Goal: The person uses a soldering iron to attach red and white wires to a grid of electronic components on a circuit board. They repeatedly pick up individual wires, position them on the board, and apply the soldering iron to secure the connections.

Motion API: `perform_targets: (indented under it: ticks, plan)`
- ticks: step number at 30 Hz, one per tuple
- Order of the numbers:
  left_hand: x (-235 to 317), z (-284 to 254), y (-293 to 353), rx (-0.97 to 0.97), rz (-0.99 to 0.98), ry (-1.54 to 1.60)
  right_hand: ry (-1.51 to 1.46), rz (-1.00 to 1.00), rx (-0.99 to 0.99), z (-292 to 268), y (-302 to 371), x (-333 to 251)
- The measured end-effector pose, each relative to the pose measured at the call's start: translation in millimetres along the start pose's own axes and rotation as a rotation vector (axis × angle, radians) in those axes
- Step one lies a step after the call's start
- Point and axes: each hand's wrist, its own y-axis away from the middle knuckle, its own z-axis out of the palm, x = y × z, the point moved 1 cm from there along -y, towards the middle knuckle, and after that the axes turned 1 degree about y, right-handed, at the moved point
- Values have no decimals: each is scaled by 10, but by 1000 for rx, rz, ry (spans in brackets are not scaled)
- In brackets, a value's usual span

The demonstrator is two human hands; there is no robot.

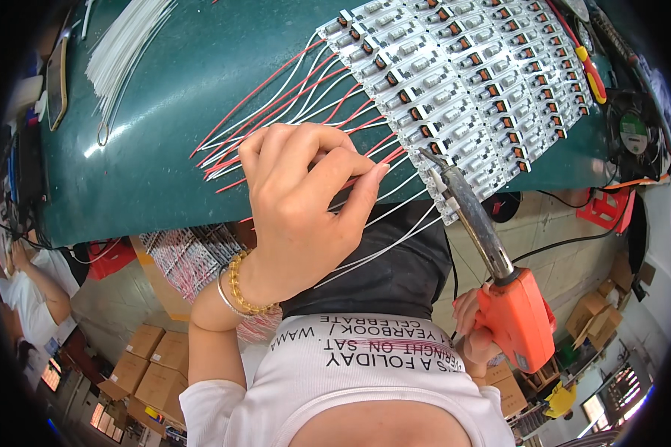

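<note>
A panel of small circuit boards (455,89), white with rows of black-and-orange parts, lies on the green table. Red and white wires (276,104) run leftward from its near-left edge. My left hand (306,201) is closed in a pinch on a red wire (395,155) close to that edge. Some white wires (391,240) hang past the table edge over my lap. My right hand (476,328) grips the orange-red handle of a soldering iron (524,320). Its tip rests at or just over the panel's edge, right of my left fingertips; contact cannot be told.
A bundle of white wires (130,48) lies at the far left, near a phone-like object (57,86). Right of the panel are a red-and-yellow handled tool (593,78) and a black fan (634,134). Wired boards (190,257) sit below the table; another person (41,290) is at left.
</note>
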Motion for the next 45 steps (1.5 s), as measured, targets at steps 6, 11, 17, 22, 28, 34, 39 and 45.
perform_targets:
  ticks: [6,11,17,22,28,34,39,45]
  plan:
    - [43,-20,33,59,11,82,-553,22,266,88,211,255]
    - [105,116,80,29,-4,74,-342,-43,204,59,211,221]
    - [123,68,35,-17,4,51,-75,49,-12,-43,85,66]
    - [128,56,18,-16,1,35,141,44,96,-82,277,234]
    - [146,60,21,-21,6,26,286,94,-2,-168,275,129]
    - [135,64,19,-1,22,26,142,129,48,-111,262,103]
    - [155,64,47,1,7,142,86,20,1,-185,282,120]
    - [194,74,87,-56,36,64,37,24,45,-128,284,174]
